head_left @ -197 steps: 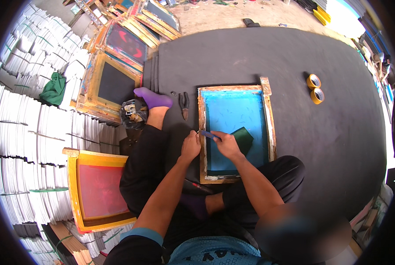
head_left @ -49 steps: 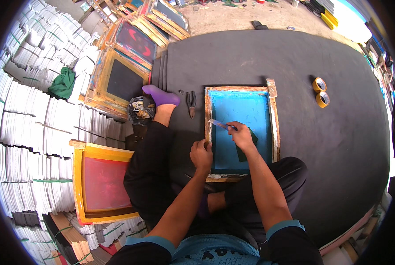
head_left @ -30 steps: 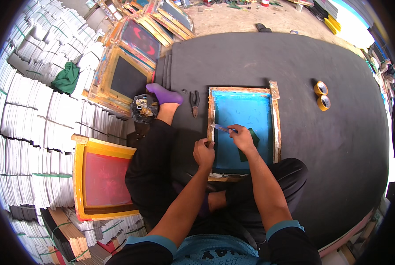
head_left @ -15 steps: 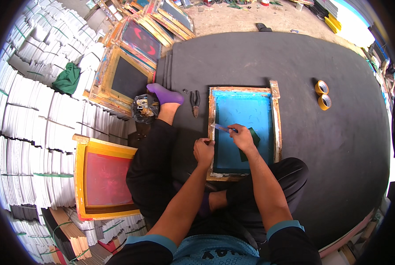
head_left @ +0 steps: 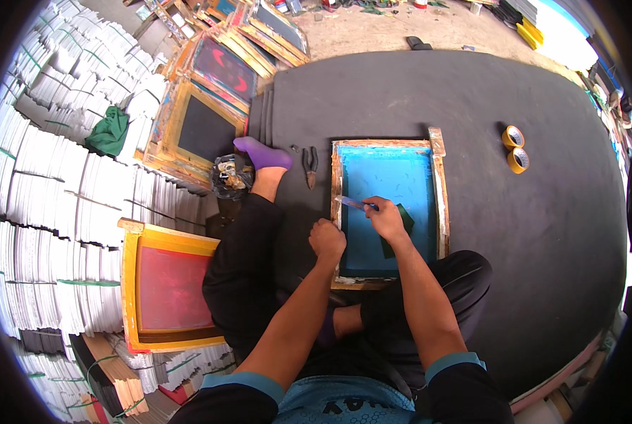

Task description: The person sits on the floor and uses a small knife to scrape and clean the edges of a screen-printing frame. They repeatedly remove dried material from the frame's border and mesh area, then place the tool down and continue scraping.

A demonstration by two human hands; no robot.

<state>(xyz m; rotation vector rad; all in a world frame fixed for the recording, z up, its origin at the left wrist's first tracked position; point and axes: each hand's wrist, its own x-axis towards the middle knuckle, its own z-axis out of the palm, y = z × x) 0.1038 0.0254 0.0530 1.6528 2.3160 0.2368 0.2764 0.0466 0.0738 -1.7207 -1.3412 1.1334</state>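
Blue mesh fills the wooden screen frame (head_left: 439,191) lying flat on the black mat (head_left: 542,233) before the seated person. Right hand (head_left: 386,219) rests on the mesh, its grip pinching a thin blade-like tool (head_left: 350,203) that points toward the frame's left rail. Left hand (head_left: 327,240) is fisted, pressed against that rail's outer edge. Pliers (head_left: 310,164) lie just left of the frame; two yellow tape rolls (head_left: 516,149) sit well apart to the right.

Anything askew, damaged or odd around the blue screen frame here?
The wooden-framed blue mesh screen has an uneven far right corner: one side rail juts past the top rail. Nothing looks spilled; pliers and two yellow tape rolls lie tidy.
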